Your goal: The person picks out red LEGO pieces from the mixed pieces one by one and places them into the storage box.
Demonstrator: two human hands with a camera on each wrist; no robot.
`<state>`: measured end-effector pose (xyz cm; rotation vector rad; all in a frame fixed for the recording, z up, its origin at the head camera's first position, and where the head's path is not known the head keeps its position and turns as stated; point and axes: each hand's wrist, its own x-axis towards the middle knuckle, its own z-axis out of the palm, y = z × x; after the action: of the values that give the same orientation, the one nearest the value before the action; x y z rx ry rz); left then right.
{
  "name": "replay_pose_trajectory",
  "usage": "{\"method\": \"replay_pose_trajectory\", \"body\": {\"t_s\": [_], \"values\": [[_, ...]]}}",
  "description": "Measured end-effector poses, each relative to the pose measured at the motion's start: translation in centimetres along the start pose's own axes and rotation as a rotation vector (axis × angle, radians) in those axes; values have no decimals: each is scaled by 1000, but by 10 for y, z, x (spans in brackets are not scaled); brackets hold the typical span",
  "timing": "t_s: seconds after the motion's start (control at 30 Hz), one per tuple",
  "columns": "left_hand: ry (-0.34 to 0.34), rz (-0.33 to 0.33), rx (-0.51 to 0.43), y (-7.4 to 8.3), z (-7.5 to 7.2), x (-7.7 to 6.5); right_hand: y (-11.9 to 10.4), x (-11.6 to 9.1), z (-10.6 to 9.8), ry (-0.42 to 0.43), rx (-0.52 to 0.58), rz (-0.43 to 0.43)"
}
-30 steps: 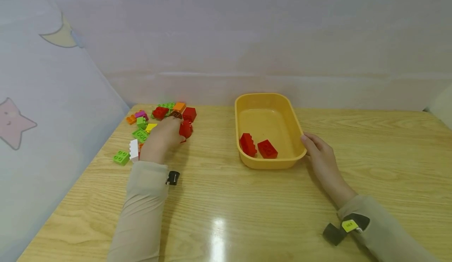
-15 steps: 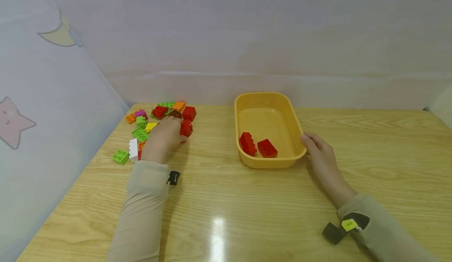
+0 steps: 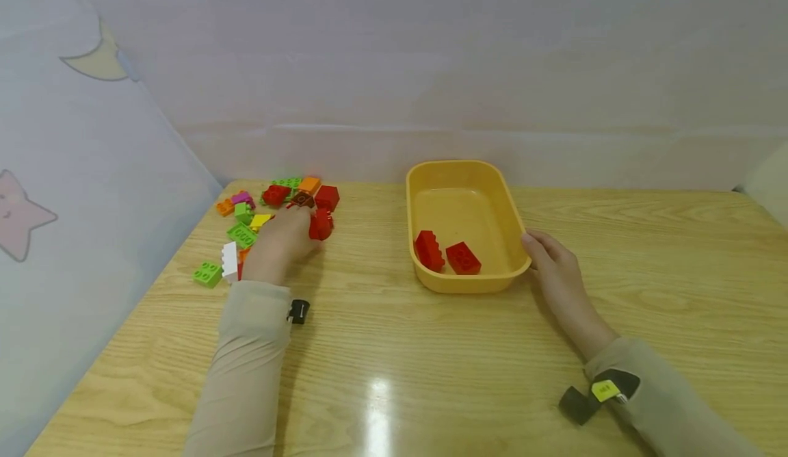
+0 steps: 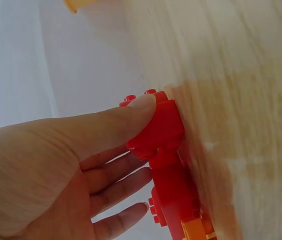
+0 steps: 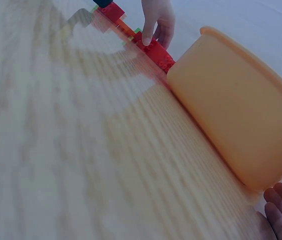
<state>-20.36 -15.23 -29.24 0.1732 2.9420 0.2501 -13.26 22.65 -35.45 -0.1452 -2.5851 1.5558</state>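
Here your left hand (image 3: pixel 280 241) is down in the pile of bricks (image 3: pixel 258 214) at the table's (image 3: pixel 394 347) far left, thumb and fingers (image 4: pixel 116 187) closing round a red brick (image 3: pixel 321 224) at the pile's right edge; the wrist view shows the thumb pressed on its studded end, a sound pinch for lifting. Your right hand (image 3: pixel 557 272) rests flat-fingered against the near right corner of the yellow tray (image 3: pixel 520 238), probably to steady it. Two red bricks (image 3: pixel 446 253) already lie in it.
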Motion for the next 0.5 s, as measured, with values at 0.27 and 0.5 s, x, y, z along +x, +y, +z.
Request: {"method": "replay_pose_trajectory", "body": {"t_s": [0.27, 0.5], "values": [[79, 3, 18, 3, -4, -2, 1, 0, -1, -7, 16, 12], [148, -12, 42, 9, -14, -7, 1, 1, -1, -6, 34, -2]]}}
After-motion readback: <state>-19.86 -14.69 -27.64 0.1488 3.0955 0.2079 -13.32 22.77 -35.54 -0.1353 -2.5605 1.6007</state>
